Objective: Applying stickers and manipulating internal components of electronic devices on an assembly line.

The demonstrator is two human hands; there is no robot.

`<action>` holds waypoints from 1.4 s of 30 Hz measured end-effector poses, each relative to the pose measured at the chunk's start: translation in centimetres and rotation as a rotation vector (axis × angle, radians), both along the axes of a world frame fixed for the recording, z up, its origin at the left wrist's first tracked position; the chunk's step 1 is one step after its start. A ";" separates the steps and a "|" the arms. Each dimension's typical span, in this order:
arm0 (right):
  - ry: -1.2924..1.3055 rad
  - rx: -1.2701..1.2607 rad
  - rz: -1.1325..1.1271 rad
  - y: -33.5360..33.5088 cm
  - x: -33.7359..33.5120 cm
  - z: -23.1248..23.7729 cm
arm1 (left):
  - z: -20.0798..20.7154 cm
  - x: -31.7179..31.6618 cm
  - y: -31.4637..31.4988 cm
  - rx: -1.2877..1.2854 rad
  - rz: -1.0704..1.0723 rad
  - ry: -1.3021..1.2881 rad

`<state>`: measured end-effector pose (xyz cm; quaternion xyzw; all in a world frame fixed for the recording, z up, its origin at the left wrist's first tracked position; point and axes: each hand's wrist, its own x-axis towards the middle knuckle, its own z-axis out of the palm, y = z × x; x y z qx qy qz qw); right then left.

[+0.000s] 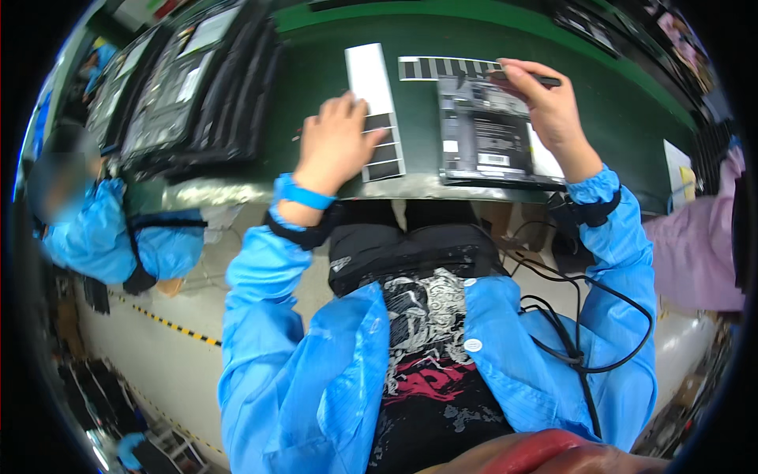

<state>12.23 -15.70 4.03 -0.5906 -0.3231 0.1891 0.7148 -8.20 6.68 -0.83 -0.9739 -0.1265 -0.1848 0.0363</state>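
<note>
My left hand (335,142) lies over a white strip sheet (369,75) with black rectangular pieces on its lower half. Its fingers are spread, and the fingertips rest at the sheet's left side and across it. My right hand (553,110) pinches a slender dark tool (546,80), pen-like or tweezers-like, whose tip is hard to make out. That tip is above the upper edge of a flat black and grey device (482,134) with a label, perhaps an opened laptop part. Behind the device lies a second sheet (442,68) of dark stripes on white.
Stacks of black device trays (189,95) stand at the left of the green table (308,47). A co-worker in a blue sleeve (91,237) sits at the left, another in a pink sleeve (699,237) at the right. Black cables (580,355) hang by my right arm.
</note>
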 end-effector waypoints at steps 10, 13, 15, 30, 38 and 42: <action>0.112 -0.251 -0.157 -12.3 9.7 -3.2 | 5.0 11.5 -12.7 -0.657 -0.723 0.374; 0.227 -0.233 -0.133 -11.6 10.2 -3.6 | 3.9 14.1 -14.2 -0.627 -0.711 0.406; 0.245 -0.224 -0.172 -11.5 10.4 -3.4 | 4.0 15.4 -14.6 -0.634 -0.725 0.455; 0.287 -0.205 -0.004 -12.8 11.3 -4.7 | 2.3 15.5 -15.9 -0.474 -0.821 0.388; 0.313 -0.241 -0.077 -12.5 11.5 -4.7 | 2.2 15.4 -16.1 -0.429 -0.810 0.365; 0.338 -0.247 -0.101 -12.7 11.5 -4.8 | 2.6 15.4 -16.1 -0.442 -0.813 0.392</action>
